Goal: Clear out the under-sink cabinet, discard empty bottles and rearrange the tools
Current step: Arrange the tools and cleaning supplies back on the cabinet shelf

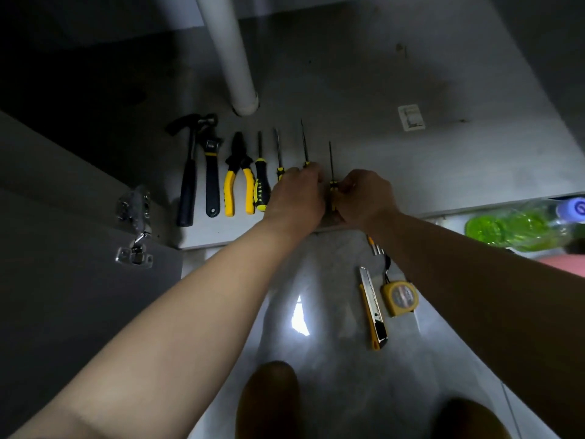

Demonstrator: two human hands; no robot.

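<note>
Our right hand [364, 194] pinches the yellow-and-black handle of the rightmost screwdriver [330, 160]. Just left of it, our left hand [297, 194] bends its fingers over the neighbouring screwdriver [304, 141]; we cannot tell whether it grips. Both tools lie on the cabinet floor [411, 172], tips pointing far, ending a row that runs from the left: hammer [188, 185], wrench [211, 179], pliers [239, 175], thick screwdriver [261, 182], thin screwdriver [278, 150]. Beyond stands a white pipe [234, 58]. Nearer us a utility knife [373, 312] and tape measure [399, 297] lie on the tiles, with a green bottle [512, 226] at the right.
</note>
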